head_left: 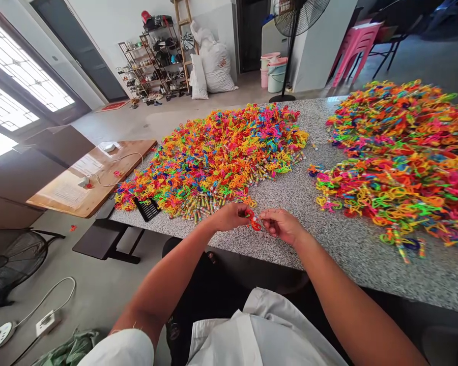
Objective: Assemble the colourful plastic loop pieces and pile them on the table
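Note:
My left hand point(229, 216) and my right hand point(281, 225) meet over the near edge of a speckled granite table point(309, 203). Both pinch one small red plastic piece point(254, 219) between their fingertips. Just beyond my left hand lies a big heap of bright plastic loops point(217, 152) in orange, yellow, pink, green and blue, with small printed tubes point(198, 206) along its near side. A second heap of the same loops point(400, 152) spreads to the right of my right hand.
A black comb-like piece point(147, 208) lies at the left heap's corner. A wooden table point(91, 178) with cables stands to the left, with a floor fan point(11, 259) and power strip point(48, 321) below. A standing fan point(293, 30), buckets point(275, 73), sacks and shoe racks stand beyond.

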A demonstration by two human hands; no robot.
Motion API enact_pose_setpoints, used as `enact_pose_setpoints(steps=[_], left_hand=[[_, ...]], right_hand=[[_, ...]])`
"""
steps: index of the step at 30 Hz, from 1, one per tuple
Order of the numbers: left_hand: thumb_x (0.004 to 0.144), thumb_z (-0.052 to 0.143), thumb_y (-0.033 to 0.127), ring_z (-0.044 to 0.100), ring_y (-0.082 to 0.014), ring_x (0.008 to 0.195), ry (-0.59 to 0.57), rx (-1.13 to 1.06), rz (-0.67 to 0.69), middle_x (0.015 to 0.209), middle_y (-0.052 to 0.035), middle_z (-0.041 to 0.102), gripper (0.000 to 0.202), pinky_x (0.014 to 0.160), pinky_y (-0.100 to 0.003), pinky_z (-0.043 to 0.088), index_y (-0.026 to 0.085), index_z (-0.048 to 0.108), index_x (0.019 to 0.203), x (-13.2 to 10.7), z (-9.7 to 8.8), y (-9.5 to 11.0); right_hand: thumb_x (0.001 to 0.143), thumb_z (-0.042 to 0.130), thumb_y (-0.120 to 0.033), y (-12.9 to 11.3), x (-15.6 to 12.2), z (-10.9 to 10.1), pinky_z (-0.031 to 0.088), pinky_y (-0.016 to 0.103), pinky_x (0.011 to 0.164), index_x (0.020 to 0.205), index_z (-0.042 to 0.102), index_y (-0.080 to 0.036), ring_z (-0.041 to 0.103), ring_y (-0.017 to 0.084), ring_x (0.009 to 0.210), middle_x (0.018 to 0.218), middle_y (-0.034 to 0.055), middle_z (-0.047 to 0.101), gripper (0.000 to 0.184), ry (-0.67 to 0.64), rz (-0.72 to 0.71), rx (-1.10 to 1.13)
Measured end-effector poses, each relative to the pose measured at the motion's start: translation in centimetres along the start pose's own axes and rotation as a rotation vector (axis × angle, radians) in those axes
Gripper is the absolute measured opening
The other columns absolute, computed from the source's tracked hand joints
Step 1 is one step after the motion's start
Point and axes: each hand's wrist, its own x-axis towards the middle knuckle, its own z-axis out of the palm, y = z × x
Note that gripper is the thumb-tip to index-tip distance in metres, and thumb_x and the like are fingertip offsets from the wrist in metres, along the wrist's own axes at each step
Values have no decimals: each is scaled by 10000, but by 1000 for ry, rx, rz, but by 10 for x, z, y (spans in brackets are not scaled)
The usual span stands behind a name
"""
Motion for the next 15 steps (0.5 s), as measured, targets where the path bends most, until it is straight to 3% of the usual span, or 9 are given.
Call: enact_pose_setpoints(steps=[10,15], left_hand=[[862,595,245,627,-125,596,-79,109,-92,685,19,624,78,567,-221,406,182,635,881,-3,2,7],[841,582,164,598,-136,651,-7,311,-86,704,6,655,59,611,-238,393,186,637,838,-2,7,8]], right_hand=[[606,856,-362,-2,-3,-6,268,192,351,689,635,-177,425,54,387,543,-44,569,300,-45,88,-54],[656,822,-402,4,-10,4,330,196,361,686,624,-185,472,73,411,559,-31,587,295,61,-21,-144]])
